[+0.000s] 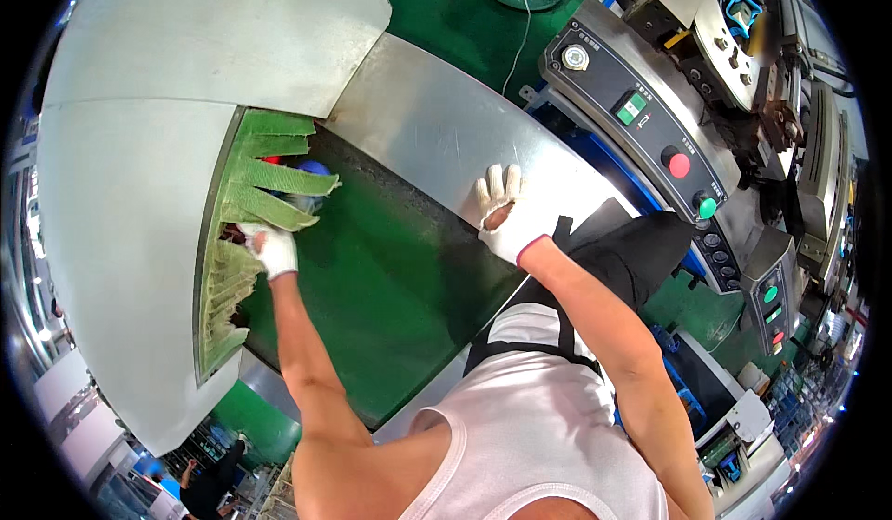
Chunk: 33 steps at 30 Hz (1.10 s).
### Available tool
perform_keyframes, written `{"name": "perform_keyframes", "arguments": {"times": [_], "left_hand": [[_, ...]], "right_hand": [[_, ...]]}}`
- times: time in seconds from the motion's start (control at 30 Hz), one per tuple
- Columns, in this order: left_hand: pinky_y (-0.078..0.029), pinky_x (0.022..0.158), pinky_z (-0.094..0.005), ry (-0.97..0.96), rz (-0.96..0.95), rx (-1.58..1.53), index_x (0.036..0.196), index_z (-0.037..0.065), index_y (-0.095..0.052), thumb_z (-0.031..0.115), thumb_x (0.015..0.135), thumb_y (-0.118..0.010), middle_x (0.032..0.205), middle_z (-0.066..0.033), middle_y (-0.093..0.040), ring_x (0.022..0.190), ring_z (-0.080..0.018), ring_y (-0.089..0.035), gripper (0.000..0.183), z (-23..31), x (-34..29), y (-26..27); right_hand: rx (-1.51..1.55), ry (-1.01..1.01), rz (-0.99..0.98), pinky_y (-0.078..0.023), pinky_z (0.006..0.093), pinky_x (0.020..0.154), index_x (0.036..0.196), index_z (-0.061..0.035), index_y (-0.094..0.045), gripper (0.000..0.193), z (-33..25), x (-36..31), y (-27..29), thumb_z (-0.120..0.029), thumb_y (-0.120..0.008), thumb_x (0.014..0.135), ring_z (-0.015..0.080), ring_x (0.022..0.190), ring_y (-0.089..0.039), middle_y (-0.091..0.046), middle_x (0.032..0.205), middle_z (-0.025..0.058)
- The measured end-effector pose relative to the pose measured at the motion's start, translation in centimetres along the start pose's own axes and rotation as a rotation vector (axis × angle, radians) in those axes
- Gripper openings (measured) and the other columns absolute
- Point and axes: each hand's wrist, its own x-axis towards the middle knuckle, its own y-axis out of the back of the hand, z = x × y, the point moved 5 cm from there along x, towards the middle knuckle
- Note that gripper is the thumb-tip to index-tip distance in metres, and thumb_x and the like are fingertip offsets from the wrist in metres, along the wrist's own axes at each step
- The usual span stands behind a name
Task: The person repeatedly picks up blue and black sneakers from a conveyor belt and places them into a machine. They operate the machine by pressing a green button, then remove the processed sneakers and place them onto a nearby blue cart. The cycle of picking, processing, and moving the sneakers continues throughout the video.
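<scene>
My left hand [271, 250], in a white work glove with bare fingertips, is at the curtain of green strips [269, 178] hanging in the opening of a large grey housing. Its fingers look curled together at a dark reddish spot; what they hold, if anything, is partly hidden by the strips. Below that hand runs a green conveyor belt [400, 306]. Behind the upper strips, a round blue thing [314, 168] and a bit of red show. My right hand [509, 218], gloved too, lies with fingers stretched out on the belt's metal side frame [437, 111], holding nothing.
The grey metal housing [139, 157] rises on the left. At the right stands a machine with a control panel [641, 116] carrying red and green buttons. A white cable [525, 37] trails over the green floor. Another person [214, 483] is far off at the lower left.
</scene>
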Motion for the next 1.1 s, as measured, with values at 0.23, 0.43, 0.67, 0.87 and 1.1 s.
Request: {"name": "perform_keyframes", "arguments": {"times": [0.23, 0.43, 0.67, 0.87, 1.1], "left_hand": [[-0.055, 0.084, -0.0488, -0.242, -0.045, -0.871, 0.114, 0.009, -0.07, 0.01, 0.091, -0.076, 0.113, -0.0172, -0.062, 0.096, -0.0394, -0.068, 0.024, 14.7, -9.9, 18.5], [-0.057, 0.085, -0.043, -0.729, -0.146, -1.0, 0.105, 0.006, -0.074, 0.008, 0.084, -0.08, 0.104, -0.0152, -0.07, 0.097, -0.0351, -0.07, 0.022, 26.1, -11.6, 31.8], [-0.059, 0.088, -0.0448, -1.269, -0.053, -1.174, 0.117, 0.005, -0.074, 0.02, 0.084, -0.086, 0.115, -0.0167, -0.072, 0.101, -0.037, -0.072, 0.038, 38.1, -8.6, 48.1], [-0.052, 0.105, -0.0485, -1.39, 0.42, -1.121, 0.132, 0.003, -0.066, 0.022, 0.091, -0.08, 0.129, -0.0218, -0.067, 0.122, -0.0417, -0.064, 0.048, 54.6, 1.5, 61.9], [-0.046, 0.113, -0.0498, -1.008, 0.268, -0.733, 0.153, 0.008, -0.051, 0.061, 0.088, -0.074, 0.147, -0.0256, -0.058, 0.136, -0.0413, -0.058, 0.087, 76.1, 11.8, 60.9]], "right_hand": [[0.652, 0.195, 0.147, -0.044, 0.0491, 0.111, 0.146, 0.0055, -0.052, 0.09, 3.1, -4.0, 0.7, -0.062, -0.068, 0.088, 0.0427, 0.139, -0.053, -0.059, 0.141, 0.0307], [0.79, 0.283, 0.26, -0.058, 0.0509, 0.083, 0.117, 0.0077, -0.058, 0.056, -0.3, -9.7, 4.1, -0.036, -0.07, 0.084, 0.0461, 0.094, -0.072, -0.07, 0.097, 0.0315], [1.417, -0.114, 0.29, -0.059, 0.0408, 0.079, 0.129, 0.0036, -0.063, 0.07, 13.0, -17.7, 4.0, -0.044, -0.084, 0.083, 0.0321, 0.092, -0.075, -0.075, 0.103, 0.0211], [2.58, -0.123, 0.452, -0.056, 0.0351, 0.102, 0.151, -0.0001, -0.055, 0.07, 17.4, -30.7, 0.0, -0.012, -0.085, 0.089, 0.0209, 0.117, -0.069, -0.069, 0.137, 0.0125], [2.653, -0.01, 1.218, -0.044, 0.0439, 0.119, 0.165, 0.0033, -0.032, 0.098, 19.2, -38.6, -2.8, -0.006, -0.083, 0.083, 0.0267, 0.141, -0.054, -0.05, 0.161, 0.016]]}}
